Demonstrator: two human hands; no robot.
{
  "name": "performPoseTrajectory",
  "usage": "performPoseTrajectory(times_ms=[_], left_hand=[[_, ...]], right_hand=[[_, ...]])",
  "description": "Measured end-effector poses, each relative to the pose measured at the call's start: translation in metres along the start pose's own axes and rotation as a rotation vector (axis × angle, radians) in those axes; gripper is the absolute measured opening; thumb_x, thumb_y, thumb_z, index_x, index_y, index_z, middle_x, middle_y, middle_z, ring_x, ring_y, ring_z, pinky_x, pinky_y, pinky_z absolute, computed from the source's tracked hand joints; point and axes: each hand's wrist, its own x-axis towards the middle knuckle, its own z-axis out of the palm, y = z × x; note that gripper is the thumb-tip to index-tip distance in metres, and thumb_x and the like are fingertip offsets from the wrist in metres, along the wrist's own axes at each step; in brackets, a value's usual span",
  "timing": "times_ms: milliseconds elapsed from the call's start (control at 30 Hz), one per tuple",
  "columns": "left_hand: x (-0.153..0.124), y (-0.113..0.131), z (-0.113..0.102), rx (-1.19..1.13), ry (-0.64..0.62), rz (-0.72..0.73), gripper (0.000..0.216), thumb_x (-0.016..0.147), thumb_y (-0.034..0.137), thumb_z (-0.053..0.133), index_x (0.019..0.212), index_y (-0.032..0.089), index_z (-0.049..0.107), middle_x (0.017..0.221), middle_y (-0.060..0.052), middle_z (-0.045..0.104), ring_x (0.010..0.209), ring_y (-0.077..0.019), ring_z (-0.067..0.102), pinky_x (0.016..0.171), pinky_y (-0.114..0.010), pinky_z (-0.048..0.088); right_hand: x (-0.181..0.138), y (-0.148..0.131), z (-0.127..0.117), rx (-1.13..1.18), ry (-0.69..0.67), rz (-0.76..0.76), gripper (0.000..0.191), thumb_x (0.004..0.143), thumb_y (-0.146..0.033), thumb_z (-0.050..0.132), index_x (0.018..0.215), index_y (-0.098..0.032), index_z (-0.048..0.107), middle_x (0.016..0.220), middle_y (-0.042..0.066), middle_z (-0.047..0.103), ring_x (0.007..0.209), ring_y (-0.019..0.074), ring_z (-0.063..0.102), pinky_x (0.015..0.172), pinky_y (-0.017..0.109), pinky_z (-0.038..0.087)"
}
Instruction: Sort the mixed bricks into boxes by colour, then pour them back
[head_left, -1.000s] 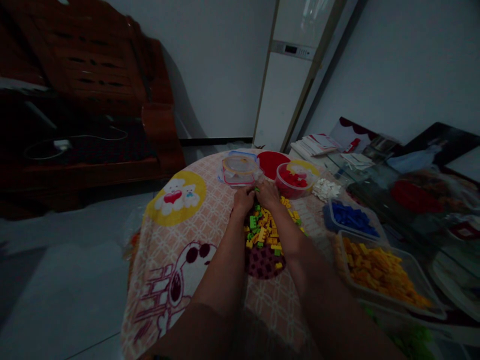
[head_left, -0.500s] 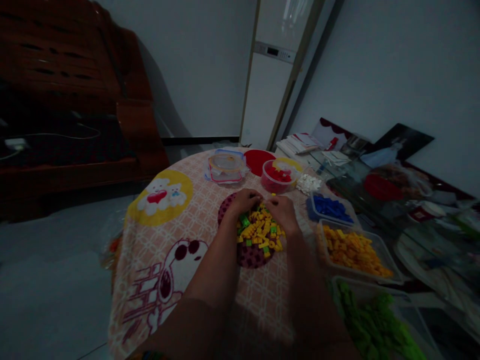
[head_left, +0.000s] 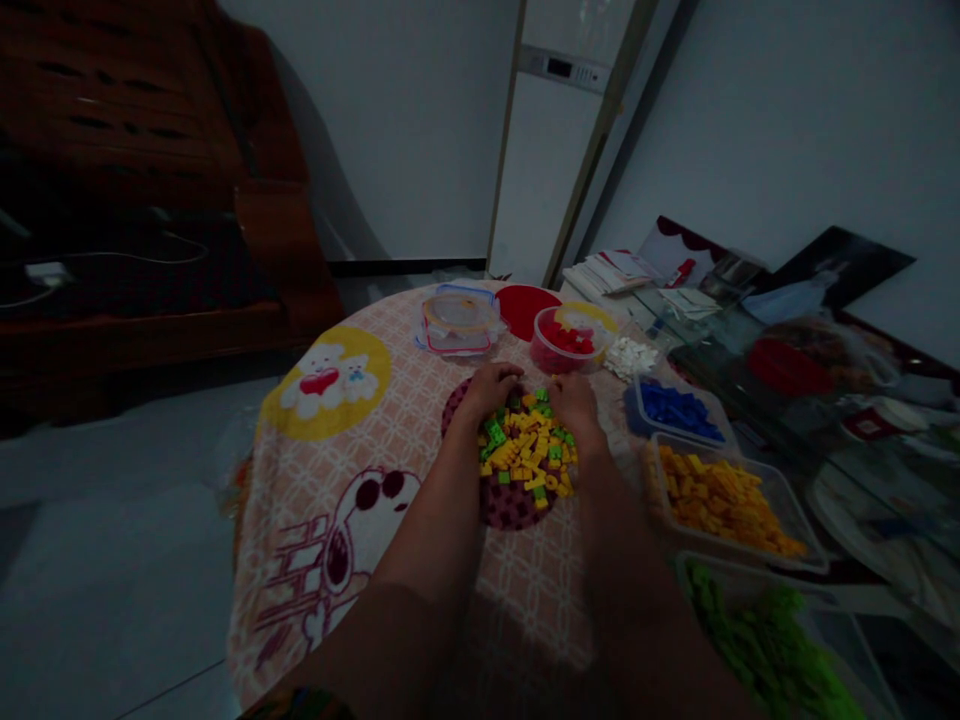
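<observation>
Left hand [head_left: 493,387] and right hand [head_left: 575,402] have parted: close together at the far edge of the pile a second ago, now a clear gap between them. View has tilted too, so more of the green box shows.

Round table [head_left: 420,420], patterned pinkish cloth with cartoon animals. Right side, near to far: clear plastic box of green pieces [head_left: 750,562], clear rectangular box of orange-yellow bricks [head_left: 787,505], smaller clear box of blue pieces [head_left: 643,424]. Loose pile of yellow and green plastic bricks [head_left: 525,450] sits between the two hands, mostly on the near side of the fingertips, over a dark maroon checkered patch [head_left: 517,512]. Stack of clear lidded containers [head_left: 457,325] beyond the left hand; round clear tub of red pieces [head_left: 549,358] just beyond the right hand; flat red disc [head_left: 525,308] behind the tub; heap of white pieces [head_left: 631,357] beside it.

Hands: left curled at the pile's far left edge, right curled at its far right edge. Can't tell whether either grips a brick; fingertips too dark and small.
</observation>
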Motion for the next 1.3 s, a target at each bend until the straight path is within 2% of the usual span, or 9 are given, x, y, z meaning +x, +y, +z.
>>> performPoseTrajectory(times_ms=[133, 333, 500, 733, 867, 967, 1033, 1133, 1300], left_hand=[[0.001, -0.002, 0.002, -0.026, 0.016, -0.021, 0.031, 0.083, 0.014, 0.055, 0.105, 0.015, 0.077, 0.102, -0.006, 0.079, 0.096, -0.0203, 0.072, 0.095, -0.033, 0.055], [-0.001, -0.003, -0.001, -0.022, 0.009, -0.005, 0.031, 0.085, 0.016, 0.056, 0.106, 0.016, 0.078, 0.102, -0.007, 0.079, 0.095, -0.0203, 0.073, 0.095, -0.032, 0.055], [-0.007, 0.001, 0.002, 0.044, -0.168, 0.099, 0.029, 0.085, 0.024, 0.06, 0.105, 0.019, 0.08, 0.103, -0.004, 0.079, 0.094, -0.0191, 0.072, 0.092, -0.028, 0.054], [-0.021, 0.021, 0.019, -0.032, -0.496, 0.193, 0.031, 0.086, 0.026, 0.057, 0.106, 0.018, 0.079, 0.102, -0.004, 0.08, 0.087, -0.0175, 0.072, 0.084, -0.026, 0.054], [-0.041, 0.033, 0.02, -0.063, -0.593, 0.187, 0.029, 0.084, 0.029, 0.061, 0.103, 0.018, 0.079, 0.098, -0.005, 0.08, 0.085, -0.0175, 0.072, 0.08, -0.025, 0.054], [-0.057, 0.044, 0.014, -0.123, -0.629, 0.186, 0.031, 0.083, 0.03, 0.063, 0.106, 0.018, 0.079, 0.101, -0.005, 0.08, 0.089, -0.0186, 0.071, 0.081, -0.026, 0.054], [-0.068, 0.049, 0.006, -0.177, -0.551, 0.154, 0.035, 0.083, 0.034, 0.062, 0.11, 0.017, 0.078, 0.103, -0.007, 0.079, 0.091, -0.0199, 0.072, 0.081, -0.027, 0.055], [-0.08, 0.047, -0.009, -0.173, -0.286, 0.108, 0.04, 0.085, 0.039, 0.059, 0.112, 0.016, 0.077, 0.108, -0.009, 0.078, 0.096, -0.0217, 0.071, 0.086, -0.031, 0.056], [-0.096, 0.017, -0.027, 0.033, 0.133, 0.022, 0.035, 0.083, 0.035, 0.058, 0.106, 0.019, 0.079, 0.109, -0.006, 0.078, 0.102, -0.0249, 0.071, 0.096, -0.036, 0.055]], right_hand=[[0.0, 0.007, -0.003, 0.119, 0.094, 0.057, 0.033, 0.095, -0.023, 0.046, 0.1, -0.017, 0.079, 0.101, 0.011, 0.077, 0.093, 0.0205, 0.069, 0.08, 0.026, 0.044], [0.007, 0.007, 0.009, 0.154, -0.021, -0.228, 0.027, 0.095, -0.025, 0.054, 0.101, -0.02, 0.079, 0.107, 0.008, 0.076, 0.098, 0.019, 0.065, 0.087, 0.026, 0.043], [-0.005, 0.015, 0.007, 0.123, -0.075, -0.267, 0.025, 0.094, -0.024, 0.055, 0.092, -0.017, 0.079, 0.097, 0.008, 0.073, 0.094, 0.0174, 0.061, 0.086, 0.025, 0.04], [-0.06, 0.023, 0.002, 0.259, -0.013, -0.188, 0.022, 0.091, -0.02, 0.055, 0.087, -0.015, 0.076, 0.093, 0.007, 0.07, 0.086, 0.0164, 0.06, 0.081, 0.025, 0.042], [-0.093, 0.028, 0.001, 0.396, 0.01, -0.163, 0.018, 0.086, -0.018, 0.057, 0.083, -0.015, 0.075, 0.092, 0.007, 0.071, 0.087, 0.0169, 0.062, 0.082, 0.026, 0.044], [-0.113, 0.034, -0.003, 0.584, 0.016, -0.14, 0.018, 0.086, -0.025, 0.058, 0.087, -0.018, 0.075, 0.09, 0.004, 0.073, 0.083, 0.0168, 0.064, 0.078, 0.025, 0.045], [-0.123, 0.04, -0.005, 0.682, 0.07, -0.083, 0.024, 0.087, -0.033, 0.056, 0.088, -0.018, 0.074, 0.086, 0.003, 0.073, 0.079, 0.0171, 0.064, 0.073, 0.025, 0.046], [-0.131, 0.048, -0.003, 0.665, 0.226, 0.032, 0.031, 0.09, -0.037, 0.05, 0.086, -0.017, 0.073, 0.083, 0.005, 0.072, 0.077, 0.0179, 0.062, 0.073, 0.026, 0.046], [-0.131, 0.058, 0.01, 0.477, 0.366, 0.067, 0.028, 0.09, -0.03, 0.046, 0.089, -0.019, 0.072, 0.097, 0.009, 0.073, 0.094, 0.021, 0.062, 0.092, 0.031, 0.044]])
